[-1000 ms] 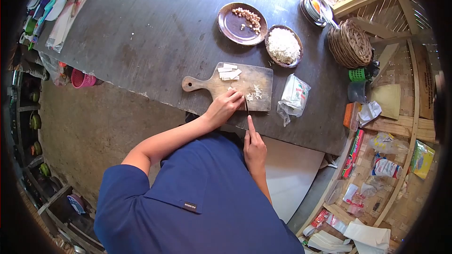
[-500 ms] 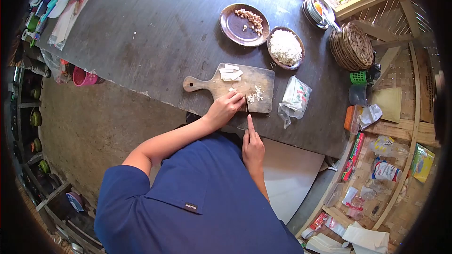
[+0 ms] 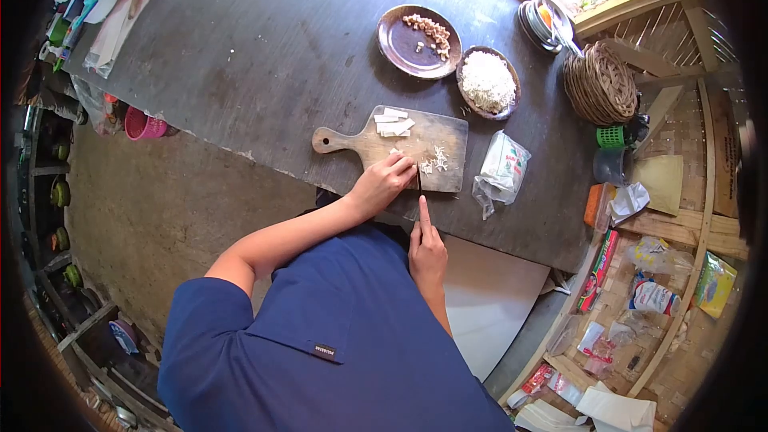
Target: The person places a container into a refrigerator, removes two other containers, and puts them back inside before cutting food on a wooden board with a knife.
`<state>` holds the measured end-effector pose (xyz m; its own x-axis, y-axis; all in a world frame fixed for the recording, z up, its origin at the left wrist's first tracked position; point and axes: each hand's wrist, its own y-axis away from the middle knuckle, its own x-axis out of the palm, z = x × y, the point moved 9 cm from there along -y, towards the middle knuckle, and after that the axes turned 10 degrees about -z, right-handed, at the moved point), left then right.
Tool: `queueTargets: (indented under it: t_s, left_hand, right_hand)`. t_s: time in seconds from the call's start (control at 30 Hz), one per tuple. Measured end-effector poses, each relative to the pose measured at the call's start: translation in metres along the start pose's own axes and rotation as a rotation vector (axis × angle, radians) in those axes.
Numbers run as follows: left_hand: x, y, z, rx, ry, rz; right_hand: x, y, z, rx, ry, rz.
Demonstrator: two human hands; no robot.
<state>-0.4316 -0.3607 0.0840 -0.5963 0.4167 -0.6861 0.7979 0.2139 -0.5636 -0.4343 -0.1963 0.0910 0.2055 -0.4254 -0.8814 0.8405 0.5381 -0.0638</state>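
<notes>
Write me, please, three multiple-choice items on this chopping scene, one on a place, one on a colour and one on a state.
1. Where do the uncut white strips lie?
A in a sink
B on the far side of the cutting board
C in a frying pan
2. What colour is the person's shirt?
A red
B white
C blue
3. How is the right hand?
A shut on the knife
B open and empty
C shut on a spoon

Answers:
1 B, the strips sit on the wood at its far side.
2 C, the shirt is plainly blue.
3 A, its fingers wrap the handle, with the forefinger laid along the blade's back.
</notes>
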Motion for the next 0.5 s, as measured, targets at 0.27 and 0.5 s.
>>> queueTargets:
  t_s: [0.27, 0.5]
  left_hand:
    - [0.002, 0.003, 0.001, -0.038, 0.003, 0.004]
    - [0.000, 0.005, 0.000, -0.025, -0.015, 0.029]
  right_hand:
    - [0.000, -0.008, 0.002, 0.058, -0.087, 0.018]
    - [0.000, -0.003, 0.002, 0.050, 0.004, 0.049]
